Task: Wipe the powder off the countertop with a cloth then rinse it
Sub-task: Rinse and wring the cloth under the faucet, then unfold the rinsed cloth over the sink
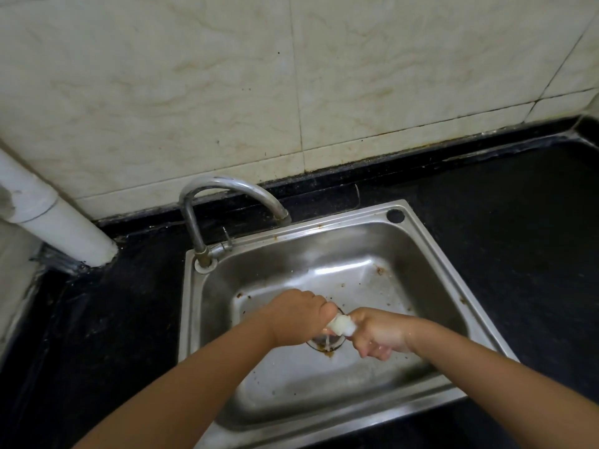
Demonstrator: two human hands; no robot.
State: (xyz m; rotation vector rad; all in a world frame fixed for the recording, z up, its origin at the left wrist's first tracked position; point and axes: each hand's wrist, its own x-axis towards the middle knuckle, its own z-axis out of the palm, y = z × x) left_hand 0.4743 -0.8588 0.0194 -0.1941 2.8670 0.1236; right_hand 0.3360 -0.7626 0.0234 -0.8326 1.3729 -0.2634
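Both my hands are over the steel sink (431, 254), above its drain (325, 344). A small white cloth (340, 326) is twisted tight between them. My left hand (296, 314) grips one end and my right hand (377, 332) grips the other. A thin stream of water drips from the cloth down to the drain. Most of the cloth is hidden inside my fists. The black countertop (505, 222) lies around the sink.
A curved chrome tap (227, 192) stands at the sink's back left corner with no water running from its spout. A white pipe (55, 218) slants down at the left. Tiled wall (291, 76) behind. The sink floor shows brown stains.
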